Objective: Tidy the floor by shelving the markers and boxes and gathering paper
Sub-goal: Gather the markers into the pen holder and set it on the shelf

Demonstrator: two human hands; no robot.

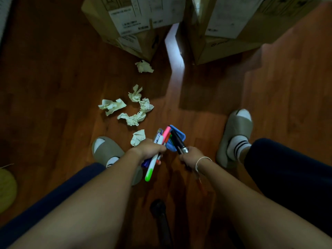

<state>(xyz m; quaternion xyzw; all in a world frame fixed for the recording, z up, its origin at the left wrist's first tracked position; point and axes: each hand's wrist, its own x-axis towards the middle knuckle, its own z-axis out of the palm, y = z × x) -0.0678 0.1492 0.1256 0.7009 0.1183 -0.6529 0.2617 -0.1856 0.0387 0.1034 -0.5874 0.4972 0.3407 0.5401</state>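
1. The wooden floor (53,87) fills your view, dark reddish planks with a pale strip of light running between the boxes.
2. Two cardboard boxes stand at the far end: the left box (125,20) with white printed labels, and the right box (230,27), set apart from it by a narrow gap.
3. Your legs in dark trousers frame the bottom corners, and your feet wear grey slippers over white socks: the left slipper (107,150) near the paper, the right slipper (237,133) further out to the side.
4. Crumpled paper lies on the floor ahead of you. A cluster of paper balls (136,108) sits between your hands and the left box, one lone ball (144,66) lies just at that box's corner, and another ball (138,137) sits just beside your left hand.
5. Your left hand (149,150) has its fingers closed around a bundle of markers (159,141); a white marker with a green cap (150,169) hangs down out of the fist, and a pink one points upward.
6. Your right hand (191,155) has its fingers wrapped on a black marker (177,141), whose far end rests against a blue object (177,135) held between the two hands; what that object is cannot be told.
7. A thin white string (202,160) circles your right wrist.
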